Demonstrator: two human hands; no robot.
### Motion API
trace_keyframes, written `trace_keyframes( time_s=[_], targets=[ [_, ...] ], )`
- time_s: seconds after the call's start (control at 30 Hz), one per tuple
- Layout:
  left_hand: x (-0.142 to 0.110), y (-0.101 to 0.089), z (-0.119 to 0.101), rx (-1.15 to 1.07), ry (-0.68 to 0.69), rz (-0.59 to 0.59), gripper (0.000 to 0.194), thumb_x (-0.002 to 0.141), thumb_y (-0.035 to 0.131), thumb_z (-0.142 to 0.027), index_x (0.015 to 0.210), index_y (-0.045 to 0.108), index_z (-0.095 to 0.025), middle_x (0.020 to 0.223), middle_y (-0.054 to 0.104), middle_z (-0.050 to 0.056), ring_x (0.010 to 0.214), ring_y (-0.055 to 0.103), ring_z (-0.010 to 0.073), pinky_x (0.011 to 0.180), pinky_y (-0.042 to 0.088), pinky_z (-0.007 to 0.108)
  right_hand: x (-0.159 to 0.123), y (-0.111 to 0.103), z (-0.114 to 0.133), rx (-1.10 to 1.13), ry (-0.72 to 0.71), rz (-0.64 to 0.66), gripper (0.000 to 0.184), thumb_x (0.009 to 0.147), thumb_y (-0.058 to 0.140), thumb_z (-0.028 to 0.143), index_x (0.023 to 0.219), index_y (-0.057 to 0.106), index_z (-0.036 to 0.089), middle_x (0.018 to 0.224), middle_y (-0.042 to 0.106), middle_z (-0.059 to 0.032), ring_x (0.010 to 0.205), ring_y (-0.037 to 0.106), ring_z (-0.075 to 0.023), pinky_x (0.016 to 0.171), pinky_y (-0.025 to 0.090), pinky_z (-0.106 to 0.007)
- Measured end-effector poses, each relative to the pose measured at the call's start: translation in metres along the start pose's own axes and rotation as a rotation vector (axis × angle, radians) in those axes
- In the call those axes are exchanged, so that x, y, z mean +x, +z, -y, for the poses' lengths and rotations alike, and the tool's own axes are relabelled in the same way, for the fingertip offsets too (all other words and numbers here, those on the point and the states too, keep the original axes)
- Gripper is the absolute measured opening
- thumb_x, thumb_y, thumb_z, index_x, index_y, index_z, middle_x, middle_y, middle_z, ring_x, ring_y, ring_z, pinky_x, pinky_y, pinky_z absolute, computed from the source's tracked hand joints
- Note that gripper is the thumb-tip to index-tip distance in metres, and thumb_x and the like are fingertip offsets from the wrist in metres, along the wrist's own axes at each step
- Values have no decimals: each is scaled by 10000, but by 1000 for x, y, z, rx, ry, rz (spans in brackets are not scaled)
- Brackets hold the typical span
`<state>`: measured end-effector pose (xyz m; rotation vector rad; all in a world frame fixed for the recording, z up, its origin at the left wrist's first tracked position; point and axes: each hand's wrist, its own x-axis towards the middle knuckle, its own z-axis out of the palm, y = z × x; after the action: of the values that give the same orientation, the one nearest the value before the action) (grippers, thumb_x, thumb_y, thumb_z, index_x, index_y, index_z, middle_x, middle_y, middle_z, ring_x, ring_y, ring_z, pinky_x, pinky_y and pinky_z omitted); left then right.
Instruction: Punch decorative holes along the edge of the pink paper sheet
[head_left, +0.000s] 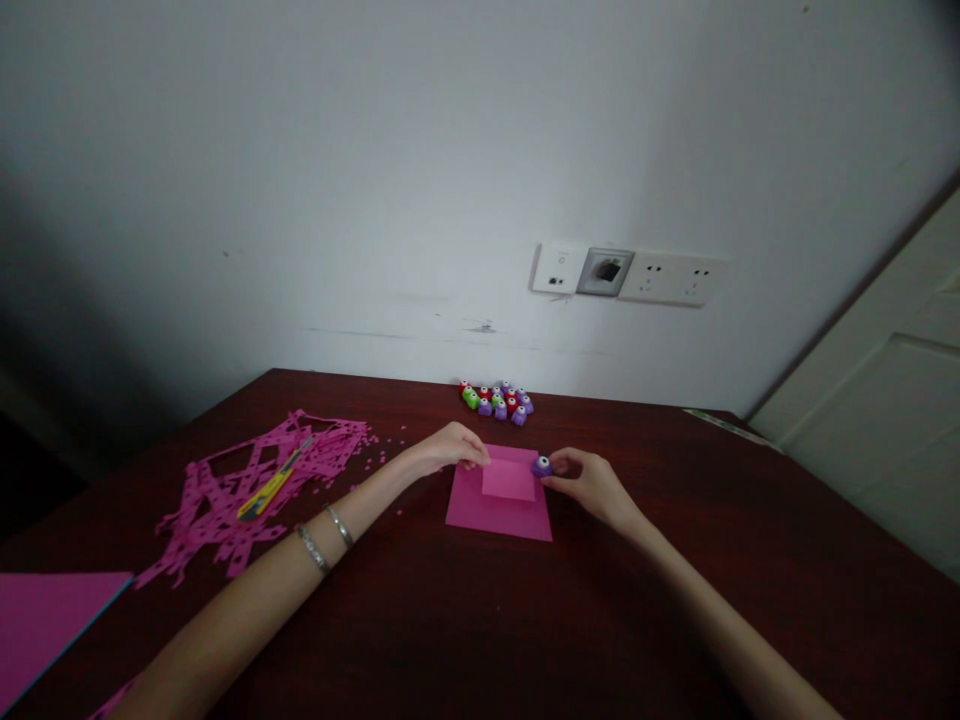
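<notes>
My left hand [454, 446] pinches the left edge of a small light-pink paper piece [510, 481], held over a larger darker pink sheet [499, 519] on the table. At the small piece's right edge is a purple craft punch [541, 467] with a round eye-like top. My right hand [596, 485] grips that punch between thumb and fingers. Whether the paper sits inside the punch's slot I cannot tell. Behind both hands, near the wall, stands a cluster of similar small punches [501, 403] in purple, red and green.
Punched pink paper scraps [206, 500] are heaped at the left, with a yellow utility knife [274, 485] on them. Tiny pink bits [373, 458] are scattered nearby. A pink stack of paper [52, 625] lies front left. Wall sockets [667, 278] are above the dark table [480, 620].
</notes>
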<state>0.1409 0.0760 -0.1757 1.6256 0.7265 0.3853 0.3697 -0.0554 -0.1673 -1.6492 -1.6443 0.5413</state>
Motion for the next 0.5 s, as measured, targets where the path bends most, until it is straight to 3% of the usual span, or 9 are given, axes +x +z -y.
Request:
trace_keyframes(
  time_s=[0.5],
  targets=[
    [-4,6,-10,-3,-22,-47,91,570,693,-177,635,675,-117,537,597,22,508,500,81,539,382,247,1,0,-3,53,-38,34,215,648,666,271,846,663,189,802,683,-27,740,614,-164,697,469,-272]
  ],
)
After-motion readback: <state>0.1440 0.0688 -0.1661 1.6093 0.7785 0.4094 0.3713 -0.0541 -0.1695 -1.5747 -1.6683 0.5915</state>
